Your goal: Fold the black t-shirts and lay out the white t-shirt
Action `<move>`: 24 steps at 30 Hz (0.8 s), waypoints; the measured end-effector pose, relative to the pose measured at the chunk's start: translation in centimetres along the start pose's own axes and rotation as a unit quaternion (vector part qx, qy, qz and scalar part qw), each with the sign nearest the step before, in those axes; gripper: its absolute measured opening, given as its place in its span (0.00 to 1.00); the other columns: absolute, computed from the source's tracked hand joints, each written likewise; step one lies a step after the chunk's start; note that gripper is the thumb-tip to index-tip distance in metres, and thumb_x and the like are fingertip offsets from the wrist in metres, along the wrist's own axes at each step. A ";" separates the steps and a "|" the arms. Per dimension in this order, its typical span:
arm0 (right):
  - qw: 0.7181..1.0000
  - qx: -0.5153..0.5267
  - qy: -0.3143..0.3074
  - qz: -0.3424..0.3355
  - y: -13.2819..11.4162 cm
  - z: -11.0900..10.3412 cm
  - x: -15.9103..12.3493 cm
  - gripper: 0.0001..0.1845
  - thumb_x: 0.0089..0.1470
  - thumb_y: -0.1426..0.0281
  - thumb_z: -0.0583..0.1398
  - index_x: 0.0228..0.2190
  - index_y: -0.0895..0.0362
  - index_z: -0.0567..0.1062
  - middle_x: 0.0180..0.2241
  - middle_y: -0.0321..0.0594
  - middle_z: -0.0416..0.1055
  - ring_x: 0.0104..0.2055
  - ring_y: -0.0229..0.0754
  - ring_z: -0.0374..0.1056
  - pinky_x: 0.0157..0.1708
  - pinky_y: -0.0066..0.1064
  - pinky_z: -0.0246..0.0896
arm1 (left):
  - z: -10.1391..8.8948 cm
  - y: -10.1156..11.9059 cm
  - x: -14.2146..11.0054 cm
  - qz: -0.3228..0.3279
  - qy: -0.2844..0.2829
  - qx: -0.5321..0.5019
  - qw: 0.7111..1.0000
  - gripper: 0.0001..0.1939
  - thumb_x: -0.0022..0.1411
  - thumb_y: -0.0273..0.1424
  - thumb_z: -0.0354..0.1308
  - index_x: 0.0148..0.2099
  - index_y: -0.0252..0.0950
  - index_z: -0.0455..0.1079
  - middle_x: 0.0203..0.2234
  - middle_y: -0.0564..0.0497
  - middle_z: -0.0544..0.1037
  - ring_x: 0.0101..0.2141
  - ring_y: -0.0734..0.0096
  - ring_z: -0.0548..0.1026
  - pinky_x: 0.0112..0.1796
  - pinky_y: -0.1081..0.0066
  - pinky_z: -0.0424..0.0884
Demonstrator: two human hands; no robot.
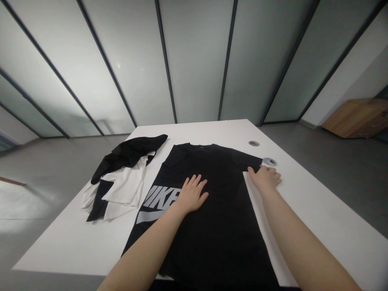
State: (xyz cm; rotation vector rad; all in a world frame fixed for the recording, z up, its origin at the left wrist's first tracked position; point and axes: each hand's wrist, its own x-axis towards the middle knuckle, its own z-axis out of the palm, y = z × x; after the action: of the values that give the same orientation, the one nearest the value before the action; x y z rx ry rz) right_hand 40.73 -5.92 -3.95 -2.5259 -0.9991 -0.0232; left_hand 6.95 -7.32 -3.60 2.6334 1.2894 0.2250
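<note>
A black T-shirt [212, 226] lies spread flat on the white table [69, 246], with a large grey NIKE print and swoosh [157, 202] on its left side. My left hand [192, 195] rests palm-down on the shirt's middle, fingers spread, gripping nothing. My right hand [265, 178] is curled at the end of the shirt's right-hand sleeve [247, 159], pinching its edge. Part of the shirt's lower body is hidden under my left forearm.
A crumpled heap of black and white clothing [121, 178] lies on the table's left side. Two round grommets [269, 161] are set in the tabletop near the far right. Table edges drop to a grey floor; frosted glass panels and a wooden cabinet [359, 118] stand behind.
</note>
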 end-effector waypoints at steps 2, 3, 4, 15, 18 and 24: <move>1.000 -0.007 -0.001 0.001 0.0 0.2 0.0 0.36 0.61 0.52 0.60 0.59 0.66 0.77 0.59 0.69 0.67 0.62 0.74 0.61 0.60 0.60 0.57 | 0.0 0.0 0.0 0.001 0.000 0.000 1.000 0.31 0.77 0.47 0.48 0.76 0.44 0.59 0.76 0.43 0.56 0.75 0.48 0.51 0.72 0.43 0.51; 1.000 -0.002 -0.001 -0.003 0.0 0.4 0.1 0.34 0.61 0.53 0.60 0.58 0.64 0.78 0.58 0.67 0.68 0.62 0.74 0.62 0.60 0.60 0.57 | 0.0 0.0 0.0 0.001 0.001 0.000 1.000 0.31 0.77 0.47 0.48 0.76 0.44 0.59 0.76 0.43 0.56 0.75 0.48 0.51 0.72 0.43 0.51; 1.000 0.005 0.000 -0.006 0.1 0.5 0.2 0.30 0.60 0.55 0.61 0.56 0.62 0.79 0.57 0.65 0.68 0.62 0.73 0.62 0.59 0.61 0.57 | 0.0 0.0 0.0 0.001 0.001 0.001 1.000 0.31 0.77 0.47 0.48 0.76 0.44 0.59 0.76 0.43 0.56 0.75 0.47 0.51 0.72 0.42 0.52; 0.791 0.602 -0.085 0.075 -1.1 1.6 2.1 0.18 0.55 0.68 0.66 0.45 0.49 0.67 0.40 0.36 0.75 0.45 0.46 0.75 0.46 0.43 0.75 | -0.1 0.1 0.1 0.000 -0.004 0.004 1.000 0.31 0.77 0.46 0.49 0.76 0.43 0.59 0.76 0.42 0.57 0.75 0.47 0.52 0.72 0.42 0.52; 0.679 0.701 -0.140 0.166 -1.4 1.3 2.5 0.22 0.55 0.74 0.66 0.45 0.46 0.63 0.41 0.32 0.75 0.41 0.42 0.77 0.40 0.41 0.79 | 0.1 0.0 0.1 0.003 0.003 0.007 1.000 0.31 0.77 0.47 0.50 0.76 0.43 0.59 0.76 0.43 0.57 0.75 0.47 0.52 0.71 0.43 0.52; 0.691 0.675 -0.180 0.188 0.0 1.6 3.3 0.19 0.57 0.77 0.64 0.47 0.49 0.69 0.45 0.40 0.77 0.44 0.45 0.79 0.43 0.45 0.81 | 0.0 0.0 0.0 0.006 -0.002 0.008 1.000 0.31 0.77 0.46 0.49 0.76 0.43 0.59 0.76 0.42 0.56 0.75 0.47 0.52 0.71 0.42 0.53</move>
State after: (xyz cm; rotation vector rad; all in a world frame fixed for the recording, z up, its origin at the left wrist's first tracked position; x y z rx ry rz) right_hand 43.00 -3.12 -4.87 -1.2379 -0.2692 0.9818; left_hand 6.96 -7.27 -3.64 2.6538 1.2793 0.2137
